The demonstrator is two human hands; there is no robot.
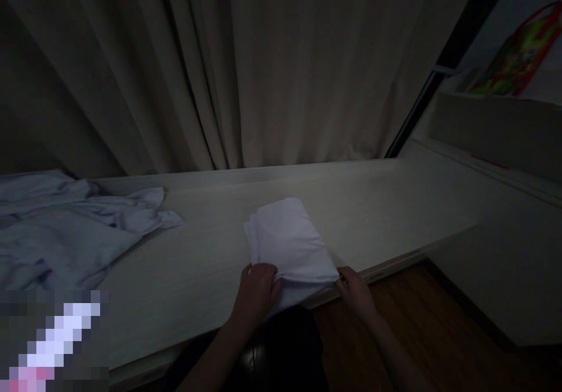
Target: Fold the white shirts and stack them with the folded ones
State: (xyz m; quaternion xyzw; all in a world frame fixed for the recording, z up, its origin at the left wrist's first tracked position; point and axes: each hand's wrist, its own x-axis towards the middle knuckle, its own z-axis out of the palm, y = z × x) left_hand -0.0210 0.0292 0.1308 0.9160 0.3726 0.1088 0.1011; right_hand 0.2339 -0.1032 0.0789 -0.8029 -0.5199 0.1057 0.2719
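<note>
A white cloth [292, 237], folded into a layered rectangle, lies on the pale wooden surface [202, 251] at its front edge. My left hand [261, 281] is closed on the cloth's near left corner, its fingers curled over the fold. At the near right corner, my right hand [353, 286] pinches the cloth between thumb and fingers. Between the two hands a lower layer of the cloth shows below the upper fold. What kind of cloth it is, I cannot tell.
Crumpled light fabric [79, 222] is heaped on the left of the surface. Long curtains [307, 70] hang behind it. To the right stand a pale cabinet [504, 275] and a colourful bag [518, 52] on a ledge. Dark wooden floor [395, 316] shows below.
</note>
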